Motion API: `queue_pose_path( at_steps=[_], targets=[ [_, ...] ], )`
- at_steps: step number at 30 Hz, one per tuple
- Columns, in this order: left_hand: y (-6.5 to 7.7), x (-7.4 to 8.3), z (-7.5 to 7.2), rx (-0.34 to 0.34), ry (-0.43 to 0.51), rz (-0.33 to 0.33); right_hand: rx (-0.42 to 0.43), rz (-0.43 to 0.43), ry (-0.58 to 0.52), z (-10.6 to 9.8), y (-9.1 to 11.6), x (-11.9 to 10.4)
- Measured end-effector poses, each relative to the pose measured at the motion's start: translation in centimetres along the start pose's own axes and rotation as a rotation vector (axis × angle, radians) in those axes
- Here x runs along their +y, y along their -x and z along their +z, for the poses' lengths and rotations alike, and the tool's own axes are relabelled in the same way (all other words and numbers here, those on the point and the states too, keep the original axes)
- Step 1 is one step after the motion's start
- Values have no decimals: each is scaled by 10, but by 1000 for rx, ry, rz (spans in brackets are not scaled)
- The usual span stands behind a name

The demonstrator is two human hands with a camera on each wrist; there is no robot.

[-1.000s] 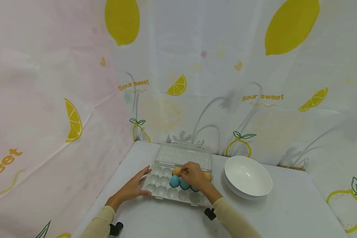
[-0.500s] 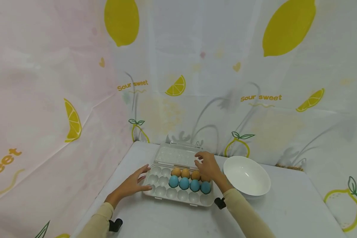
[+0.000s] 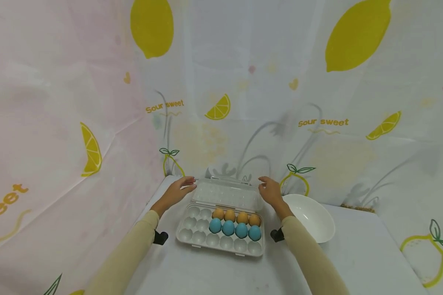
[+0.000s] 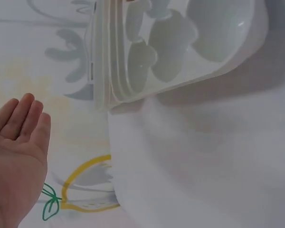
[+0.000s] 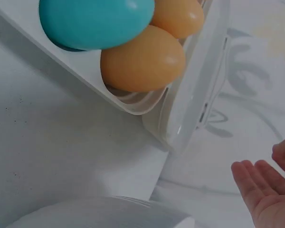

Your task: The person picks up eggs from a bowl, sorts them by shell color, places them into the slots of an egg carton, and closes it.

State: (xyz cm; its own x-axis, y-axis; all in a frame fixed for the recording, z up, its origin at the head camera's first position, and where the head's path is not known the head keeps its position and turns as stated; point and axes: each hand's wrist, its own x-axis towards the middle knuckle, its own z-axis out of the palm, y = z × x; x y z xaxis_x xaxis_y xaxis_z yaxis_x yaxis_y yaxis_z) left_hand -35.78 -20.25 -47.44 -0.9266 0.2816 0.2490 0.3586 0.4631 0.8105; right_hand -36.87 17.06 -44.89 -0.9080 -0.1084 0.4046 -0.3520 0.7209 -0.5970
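Observation:
On the white table lies a white plastic egg carton (image 3: 221, 247), its clear lid (image 3: 225, 196) folded back behind it. A back row of orange-brown eggs (image 3: 230, 215) and a middle row of blue eggs (image 3: 228, 227) fill the right part; the front cups and left cups hold nothing. My left hand (image 3: 175, 192) is held by the lid's left end, fingers extended and apart from it in the left wrist view. At the lid's right end is my right hand (image 3: 271, 191), fingers slightly bent with nothing between them; the right wrist view shows the hand (image 5: 270, 194) beyond the lid (image 5: 194, 95).
A large white bowl (image 3: 311, 217) stands right of the carton, partly behind my right forearm. Lemon-printed sheets (image 3: 221, 139) hang behind and along the left side of the table (image 3: 214, 274).
My right hand has come off the eggs and moved back and right to the lid's end. My left hand has left the carton's left side and moved back beside the lid.

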Motion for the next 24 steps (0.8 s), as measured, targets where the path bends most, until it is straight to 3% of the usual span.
queue_pose_path(
  at_steps=[6, 9, 12, 18, 24],
  targets=[
    [-31, -1, -2, 14, -143, -52, -42, 133, -27, -2, -14, 6],
    [-39, -4, -3, 15, -162, -122, -85, 175, -9, -2, -16, 9],
    [-43, -5, -3, 25, -160, -196, -121, 215, 16, 1, -15, 16],
    [-47, -4, 6, 13, -103, -276, -162, 303, 37, 10, -8, 31],
    [-46, -11, 20, -24, -176, -346, -226, 331, 48, 24, -2, 30]
  ],
)
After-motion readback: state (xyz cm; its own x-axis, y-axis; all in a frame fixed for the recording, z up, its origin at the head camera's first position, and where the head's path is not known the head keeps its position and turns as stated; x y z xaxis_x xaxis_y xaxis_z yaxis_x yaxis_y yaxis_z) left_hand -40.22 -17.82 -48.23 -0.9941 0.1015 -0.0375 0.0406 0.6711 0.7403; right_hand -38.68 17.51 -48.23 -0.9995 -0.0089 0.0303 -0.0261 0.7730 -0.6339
